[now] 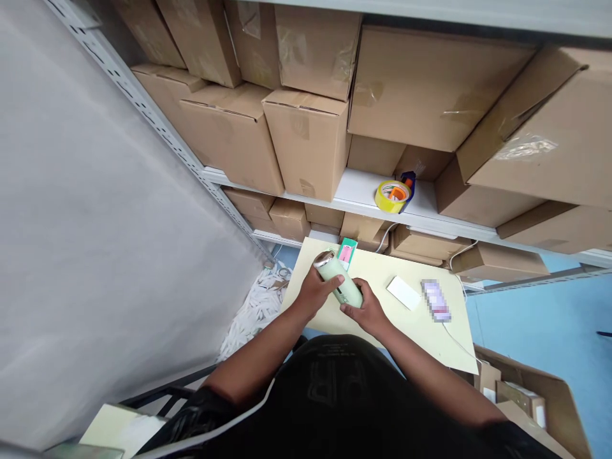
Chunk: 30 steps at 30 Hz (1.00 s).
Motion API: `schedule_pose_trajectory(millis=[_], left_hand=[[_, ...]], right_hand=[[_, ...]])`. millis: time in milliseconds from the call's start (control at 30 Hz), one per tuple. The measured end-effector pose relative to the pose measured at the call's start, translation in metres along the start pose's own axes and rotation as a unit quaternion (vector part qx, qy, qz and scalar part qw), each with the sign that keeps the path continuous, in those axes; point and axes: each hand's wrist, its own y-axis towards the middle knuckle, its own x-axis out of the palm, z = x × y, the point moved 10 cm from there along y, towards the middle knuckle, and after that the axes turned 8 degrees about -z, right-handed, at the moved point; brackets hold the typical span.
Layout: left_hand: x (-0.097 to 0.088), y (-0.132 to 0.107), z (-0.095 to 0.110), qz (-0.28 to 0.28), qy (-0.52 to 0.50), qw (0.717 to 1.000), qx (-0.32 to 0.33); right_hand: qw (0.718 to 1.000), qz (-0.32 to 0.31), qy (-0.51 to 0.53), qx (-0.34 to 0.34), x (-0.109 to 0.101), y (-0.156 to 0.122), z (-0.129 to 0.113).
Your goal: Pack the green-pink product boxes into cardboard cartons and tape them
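Both my hands hold a pale green cylinder-shaped device with a shiny metal end, tilted over a small cream table. My left hand wraps around its upper half near the metal end. My right hand grips its lower end. Just beyond the device, a small green and pink box lies at the table's far edge. A white card and a blurred-out flat object with a white cable lie to the right on the table.
Metal shelving behind the table is packed with cardboard boxes; a yellow tape roll sits on its middle shelf. A grey sheet hangs at left, white strips heaped below it. An open carton stands at lower right on a blue floor.
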Motion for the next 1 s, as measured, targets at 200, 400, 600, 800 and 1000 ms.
schedule_pose_trajectory(millis=[200,400,600,800,1000], left_hand=[[0.012,0.006,-0.011,-0.034,-0.095,0.995,-0.023],[0.016,0.000,-0.002,0.006,-0.040,0.999,0.004],[0.026,0.004,-0.011,0.009,-0.073,0.997,-0.036],[0.045,0.004,0.005,-0.009,0.014,1.000,-0.021],[0.058,0.009,0.010,0.040,-0.028,0.999,-0.011]], right_hand=[[0.956,-0.143,0.251,0.042,0.030,-0.010,0.002],[0.992,0.017,0.126,-0.027,-0.003,-0.013,-0.004],[0.926,-0.155,0.339,0.057,0.026,-0.027,-0.004],[0.976,-0.010,0.217,-0.010,-0.015,-0.026,-0.010],[0.947,-0.071,0.312,-0.007,-0.029,-0.028,-0.007]])
